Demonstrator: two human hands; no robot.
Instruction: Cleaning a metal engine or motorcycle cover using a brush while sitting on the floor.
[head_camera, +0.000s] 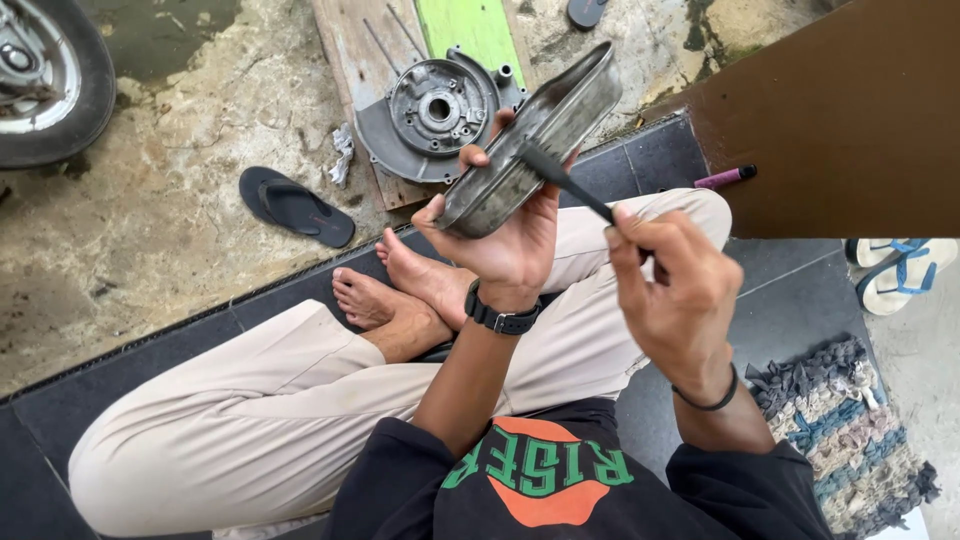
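My left hand (500, 240) grips a grey metal engine cover (535, 135) from below, holding it tilted up in front of me. My right hand (670, 290) pinches the black handle of a small brush (570, 185), whose bristle end rests on the cover's rim. I sit cross-legged in beige trousers, with my bare feet under the left hand. A black watch is on the left wrist and a black band on the right.
A round grey engine plate (435, 115) lies on a wooden plank (350, 60) beyond my feet. Nearby are a black sandal (295, 205), a crumpled rag (343, 150), a motorbike wheel (40, 80), a brown panel (840, 130), a purple-tipped tool (725, 178) and a woven mat (845, 430).
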